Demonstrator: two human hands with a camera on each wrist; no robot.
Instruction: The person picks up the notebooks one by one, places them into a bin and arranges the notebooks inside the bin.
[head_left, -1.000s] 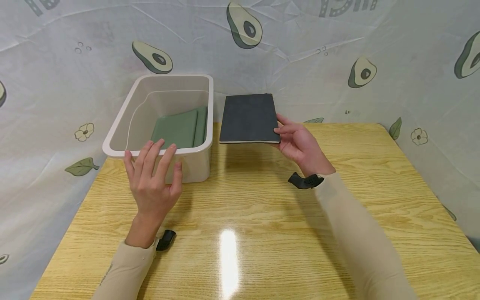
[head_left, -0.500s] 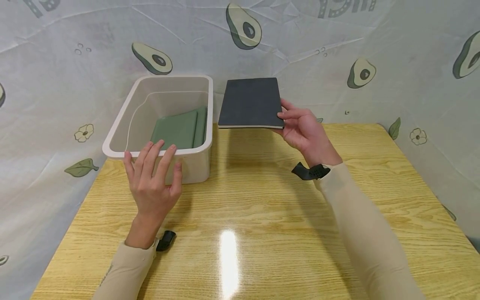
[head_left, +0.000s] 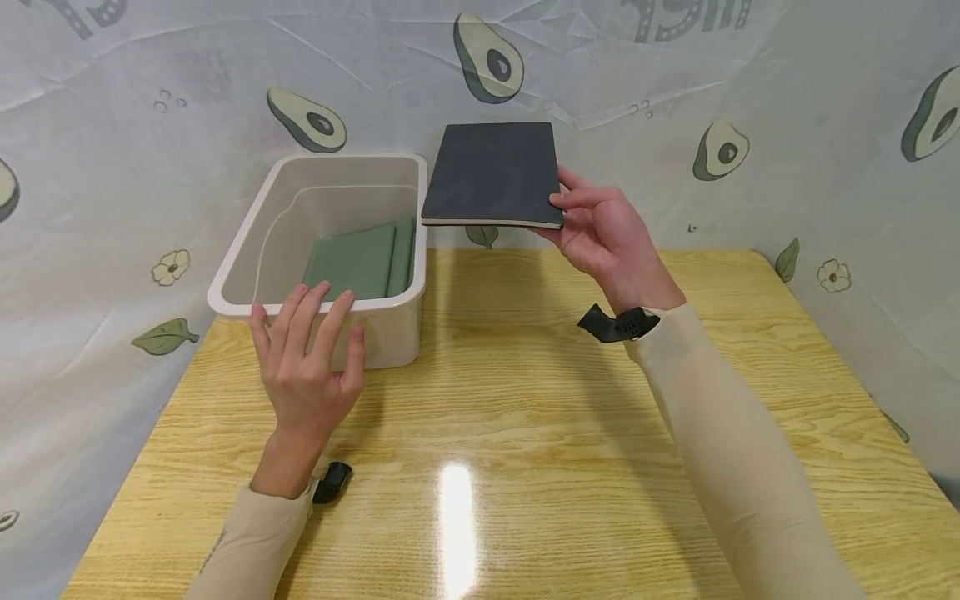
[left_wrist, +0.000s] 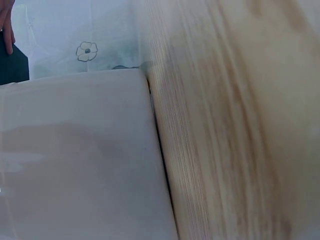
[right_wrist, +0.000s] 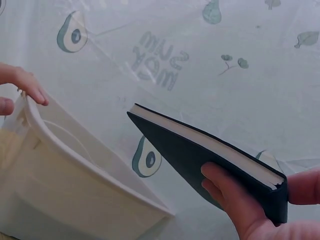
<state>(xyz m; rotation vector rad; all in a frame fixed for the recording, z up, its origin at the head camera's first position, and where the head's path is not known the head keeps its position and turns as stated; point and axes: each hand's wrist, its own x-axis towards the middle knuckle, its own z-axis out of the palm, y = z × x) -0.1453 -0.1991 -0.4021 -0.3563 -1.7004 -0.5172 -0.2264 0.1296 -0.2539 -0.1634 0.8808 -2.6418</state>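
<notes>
My right hand (head_left: 607,237) grips a dark notebook (head_left: 491,173) by its right edge, thumb on one face and fingers on the other. Raised off the table, the notebook lies nearly flat just right of the bin's rim. The right wrist view shows the pale page edges of the notebook (right_wrist: 210,142) and fingers on its cover. A whitish plastic bin (head_left: 416,325) stands at the back left of the table. Inside it lean green flat items (head_left: 352,258), likely covers seen from the side. My left hand (head_left: 307,358) rests with spread, fairly straight fingers on the bin's near rim.
The wood-grain table (head_left: 525,442) spreads in front of and to the right of the bin. Behind it hangs a pale sheet (head_left: 600,67) printed with avocados and leaves. A black band (head_left: 618,323) sits on the right wrist, another band (head_left: 332,483) on the left.
My right hand has lifted the notebook higher, and over the last half second has brought it slightly left toward the bin. The left hand and the bin have stayed in place.
</notes>
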